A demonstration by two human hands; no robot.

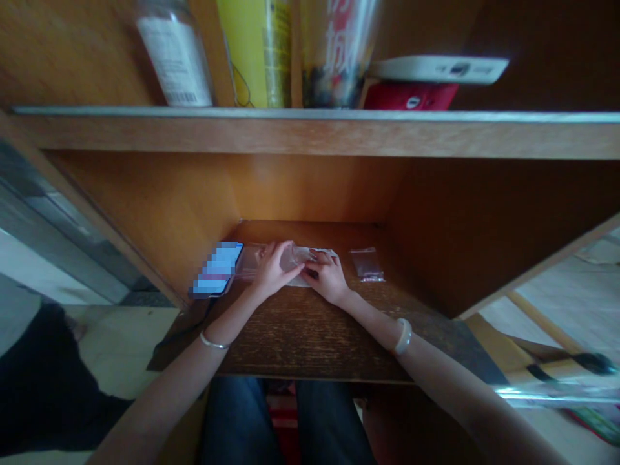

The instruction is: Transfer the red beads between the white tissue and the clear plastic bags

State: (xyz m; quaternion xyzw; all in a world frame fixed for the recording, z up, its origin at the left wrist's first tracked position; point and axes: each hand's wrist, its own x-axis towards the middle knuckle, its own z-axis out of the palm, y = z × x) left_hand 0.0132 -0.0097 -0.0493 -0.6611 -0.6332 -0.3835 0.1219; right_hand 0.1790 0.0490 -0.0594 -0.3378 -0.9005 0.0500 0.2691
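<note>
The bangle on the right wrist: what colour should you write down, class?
Milky white; the bangle shows best in the head view.

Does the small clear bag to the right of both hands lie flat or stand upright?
Flat: the small clear bag lies spread on the brown desk, apart from the right hand, its whole outline against the wood.

Clear plastic (248, 261), streaked brown desk (300, 336), white bangle (403, 337)

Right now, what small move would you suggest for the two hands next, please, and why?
I would perhaps draw the right hand back slightly while the left hand steadies the clear plastic, because both hands sit close together over it and hide part of it.
</note>
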